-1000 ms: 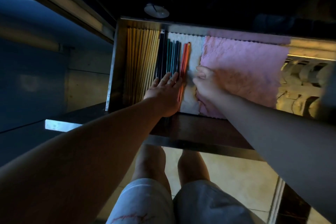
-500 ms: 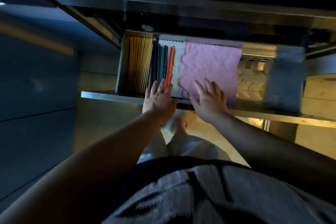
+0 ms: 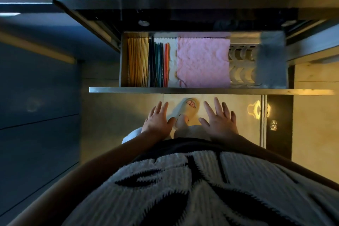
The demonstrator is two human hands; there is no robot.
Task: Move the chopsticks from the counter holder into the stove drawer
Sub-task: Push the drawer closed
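Observation:
The steel stove drawer (image 3: 211, 90) stands pulled out under the dark cooktop. At its left end lie several yellow wooden chopsticks (image 3: 138, 61), side by side, running front to back. To their right lie several dark and green chopsticks (image 3: 156, 64) and an orange-red pair (image 3: 166, 64). My left hand (image 3: 157, 121) and my right hand (image 3: 219, 120) hover below the drawer's front edge, fingers spread, holding nothing and touching nothing.
A pink cloth (image 3: 202, 62) over a white liner covers the drawer's middle; a metal rack (image 3: 242, 66) fills its right end. Blue-grey cabinet fronts (image 3: 36, 115) rise on the left. My foot in a light slipper (image 3: 187, 110) stands on the tan floor under the hands.
Both hands have left the drawer and pulled back below its front edge. The view has risen and drawn away, so the whole drawer shows.

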